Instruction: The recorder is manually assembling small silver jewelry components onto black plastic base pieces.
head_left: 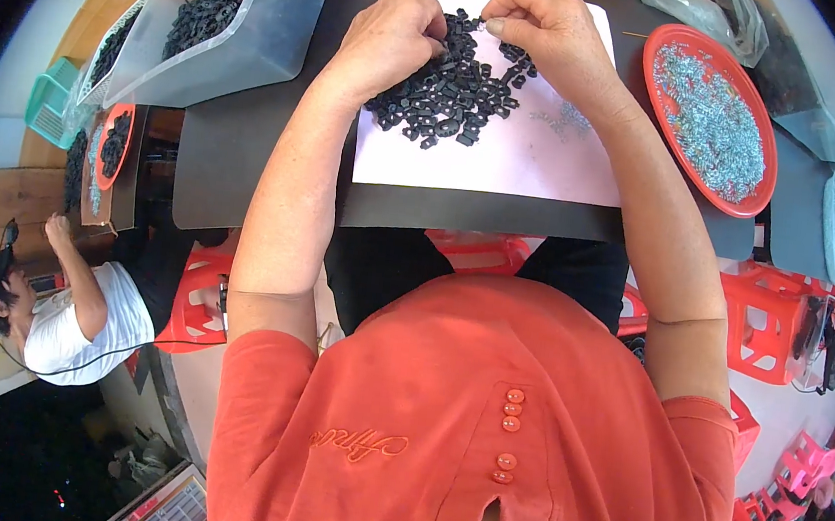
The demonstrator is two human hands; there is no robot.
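Observation:
A pile of small black plastic parts [450,103] is spread over a white cloth bag [486,175] lying flat on the table. At the pile's upper left, my left hand [390,45] is closed, its fingertips bent in among the parts; what they hold is hidden. Across from it, my right hand [548,30] pinches thumb and forefinger together above the pile's far right edge, on something too small to make out. Beside my right forearm, a few small silvery metal pieces [563,122] lie on the bag.
A red plate [771,159] heaped with silvery metal pieces stands on the right of the dark table [246,159]. Far left is a large translucent bin [285,17] of black parts. A clear plastic bag [707,15] lies far right. Another person [96,315] sits at left.

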